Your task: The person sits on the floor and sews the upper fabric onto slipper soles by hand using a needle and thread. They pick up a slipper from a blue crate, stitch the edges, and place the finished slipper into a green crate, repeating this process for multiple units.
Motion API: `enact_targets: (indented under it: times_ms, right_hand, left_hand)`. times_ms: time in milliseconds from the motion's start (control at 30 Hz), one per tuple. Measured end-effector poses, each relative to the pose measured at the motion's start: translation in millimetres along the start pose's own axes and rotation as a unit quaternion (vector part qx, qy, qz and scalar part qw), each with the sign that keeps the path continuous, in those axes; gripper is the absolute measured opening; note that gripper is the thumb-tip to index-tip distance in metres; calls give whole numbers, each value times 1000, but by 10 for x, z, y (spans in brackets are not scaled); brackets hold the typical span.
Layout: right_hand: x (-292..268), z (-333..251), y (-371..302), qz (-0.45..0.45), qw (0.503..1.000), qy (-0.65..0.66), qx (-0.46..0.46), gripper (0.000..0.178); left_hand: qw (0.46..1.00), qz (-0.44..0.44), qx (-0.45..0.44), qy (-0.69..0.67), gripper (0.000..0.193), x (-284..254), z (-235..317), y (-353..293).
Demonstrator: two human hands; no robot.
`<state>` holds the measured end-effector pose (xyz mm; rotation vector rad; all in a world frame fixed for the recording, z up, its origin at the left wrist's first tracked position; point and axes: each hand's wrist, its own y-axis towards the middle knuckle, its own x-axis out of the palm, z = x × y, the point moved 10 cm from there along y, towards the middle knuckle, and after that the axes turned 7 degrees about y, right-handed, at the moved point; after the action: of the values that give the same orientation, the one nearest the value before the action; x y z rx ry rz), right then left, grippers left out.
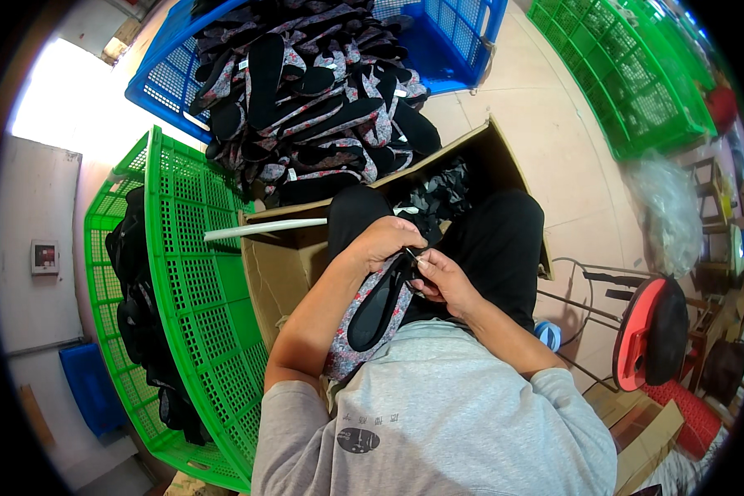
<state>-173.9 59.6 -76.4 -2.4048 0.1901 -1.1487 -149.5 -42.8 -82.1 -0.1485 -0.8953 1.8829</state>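
Beside the left forearm [316,321], a floral slipper [374,312] with a black sole is pinched at its far end by the closed left hand [385,238], while the right hand [445,279] curls there, its hold unclear, in seemingly close fingertip work whose next move calls for steadiness.

The shoe [374,317], pale fabric with reddish flowers around a long black oval that faces up, slants away to the right, its far end held in the left hand [388,240] beside the right hand [443,279].
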Motion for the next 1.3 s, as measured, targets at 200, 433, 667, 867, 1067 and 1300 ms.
enact_targets:
  times_ms: [200,433,667,867,1067,1300]
  right_hand:
    - [-61,-3,16,13,1000,-7,5,15]
    - [-81,-44,-34,5,1000,20,-12,18]
    - [-162,-41,-76,4,995,78,-62,20]
    - [-66,-37,-93,-28,993,81,-76,20]
    - [-27,-46,-97,-47,992,49,-105,21]
    - [56,-73,-117,-60,973,-104,-195,15]
  left_hand:
    - [1000,-5,5,-2,11,-8,-22,44]
    - [993,95,57,28,19,-181,-61,174]
    - [953,168,117,225,17,-318,227,-131]
    - [931,23,256,261,27,-34,562,-745]
    - [792,169,338,480,24,186,615,-986]
    - [796,256,376,399,16,38,503,-1020]
